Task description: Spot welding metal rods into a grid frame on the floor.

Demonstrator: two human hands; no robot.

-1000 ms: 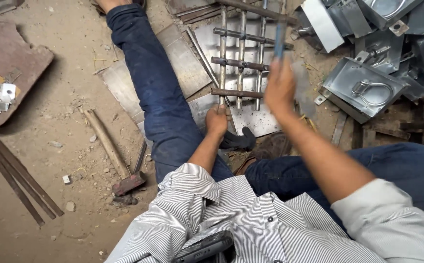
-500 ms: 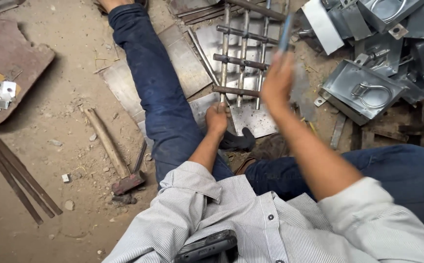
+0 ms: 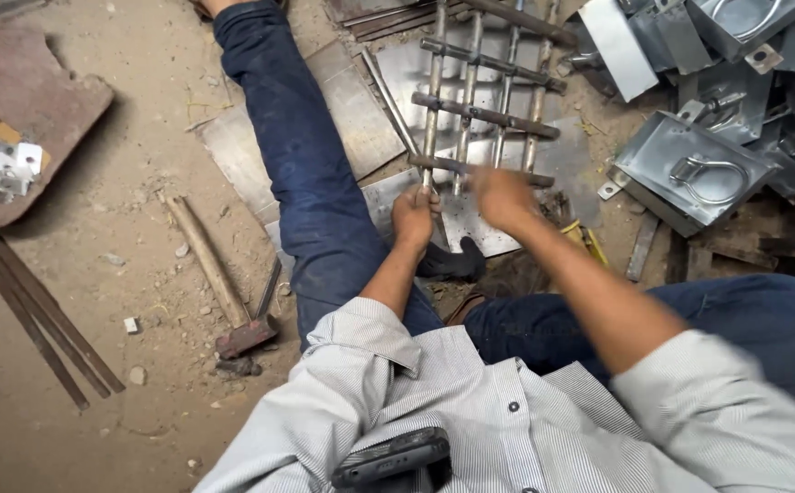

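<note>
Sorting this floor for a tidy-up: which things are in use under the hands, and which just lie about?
In use: left hand gripping the rod grille; right hand, blurred, over it; steel sheet beneath.
Lying about: hammer, pressed metal boxes, flat strips.

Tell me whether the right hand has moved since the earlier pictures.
Yes. The right hand has come down from the upper crossbars of the rusty metal rod grille to its lowest crossbar, nearer the left hand.

Grille (image 3: pixel 484 105): we see rough, dull steel rods, rusty brown.
Sheets (image 3: pixel 361 119): our flat metal plates look matt grey.
Hammer (image 3: pixel 219 278): worn wooden handle, rusted iron head.
Floor (image 3: pixel 78 365): we sit on dusty, gritty earth.
</note>
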